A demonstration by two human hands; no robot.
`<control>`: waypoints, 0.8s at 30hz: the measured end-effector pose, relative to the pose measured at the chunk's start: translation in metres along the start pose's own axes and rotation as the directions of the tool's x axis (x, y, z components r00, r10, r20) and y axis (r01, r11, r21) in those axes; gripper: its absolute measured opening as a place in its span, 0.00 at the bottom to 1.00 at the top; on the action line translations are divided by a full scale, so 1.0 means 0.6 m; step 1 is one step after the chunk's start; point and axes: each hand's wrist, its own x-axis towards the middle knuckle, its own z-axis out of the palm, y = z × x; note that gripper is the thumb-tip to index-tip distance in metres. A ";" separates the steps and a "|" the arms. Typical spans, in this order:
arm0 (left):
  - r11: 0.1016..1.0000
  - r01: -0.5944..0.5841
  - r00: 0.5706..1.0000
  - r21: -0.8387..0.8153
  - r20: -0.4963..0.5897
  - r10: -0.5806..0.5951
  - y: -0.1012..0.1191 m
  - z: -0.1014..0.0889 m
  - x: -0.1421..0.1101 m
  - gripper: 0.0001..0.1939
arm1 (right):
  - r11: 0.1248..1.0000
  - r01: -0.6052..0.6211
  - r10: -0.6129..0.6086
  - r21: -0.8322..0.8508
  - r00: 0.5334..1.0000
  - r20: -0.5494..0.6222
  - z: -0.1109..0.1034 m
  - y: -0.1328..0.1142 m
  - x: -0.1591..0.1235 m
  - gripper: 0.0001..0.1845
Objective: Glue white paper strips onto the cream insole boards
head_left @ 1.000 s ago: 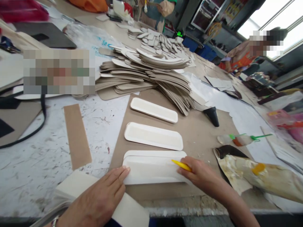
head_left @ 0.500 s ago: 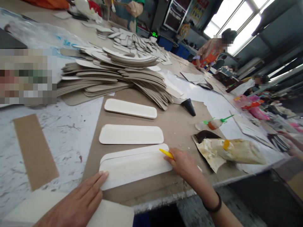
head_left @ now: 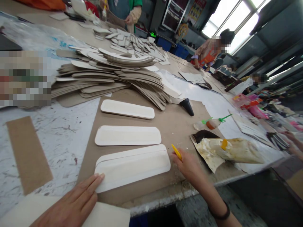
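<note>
My left hand lies with its fingers stretched over the left end of the nearest long white piece, which has rounded corners. A second layer shows along that piece's far edge. Just off its right end, my right hand grips a slim yellow pointed tool, tip upward; its exact kind is unclear. Beyond lie another white piece and a narrower one, which looks like a small stack. All of them rest on a brown sheet.
Large stacks of grey-white pieces rise behind. To the right are a black cone, small green-tipped bottles and a stained bag. A brown strip lies left. Co-workers stand at the far side and right.
My right hand has moved right, off the nearest white piece, and the yellow tool has turned steeper. My left hand stays on the piece's left end. The whole view has shifted slightly.
</note>
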 end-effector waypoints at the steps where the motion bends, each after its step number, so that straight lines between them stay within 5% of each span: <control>1: 0.999 -0.033 0.999 -0.003 -0.008 0.033 -0.002 -0.001 0.001 0.25 | 0.996 0.010 -0.012 0.084 1.000 0.024 0.004 0.002 -0.001 0.11; 5: 0.998 -0.055 0.997 -0.010 0.050 0.055 -0.003 -0.034 0.017 0.28 | 0.925 -0.030 0.006 0.379 0.998 0.066 0.020 0.007 0.001 0.11; 8: 0.972 0.172 0.977 -0.163 0.154 -0.147 0.008 -0.082 0.044 0.23 | 0.856 -0.093 0.056 0.509 0.995 0.088 0.023 0.013 0.001 0.17; 10: 0.852 0.379 0.924 -0.360 0.194 -0.329 0.016 -0.112 0.066 0.16 | 0.818 -0.116 0.064 0.563 0.992 0.111 0.023 0.015 -0.004 0.21; 11: 0.732 0.501 0.865 -0.462 0.232 -0.445 0.020 -0.124 0.077 0.14 | 0.796 -0.125 0.061 0.592 0.990 0.127 0.023 0.014 -0.008 0.22; 13: 0.377 0.688 0.660 -0.620 0.320 -0.679 0.026 -0.140 0.095 0.15 | 0.738 -0.128 0.029 0.663 0.987 0.159 0.020 0.008 -0.021 0.24; 15: 0.083 0.701 0.479 -0.708 0.381 -0.791 0.030 -0.147 0.103 0.17 | 0.680 -0.123 0.010 0.722 0.987 0.158 0.015 -0.003 -0.038 0.25; 16: -0.002 0.677 0.430 -0.736 0.398 -0.811 0.030 -0.147 0.103 0.18 | 0.661 -0.118 0.020 0.741 0.990 0.140 0.012 -0.010 -0.048 0.25; 20: -0.162 0.599 0.378 -0.784 0.455 -0.807 0.029 -0.140 0.093 0.22 | 0.628 -0.128 0.135 0.767 0.989 0.054 0.003 -0.026 -0.075 0.26; 24: -0.183 0.583 0.412 -0.791 0.482 -0.773 0.036 -0.147 0.094 0.24 | 0.616 -0.124 0.123 0.778 0.991 0.061 -0.003 -0.024 -0.080 0.29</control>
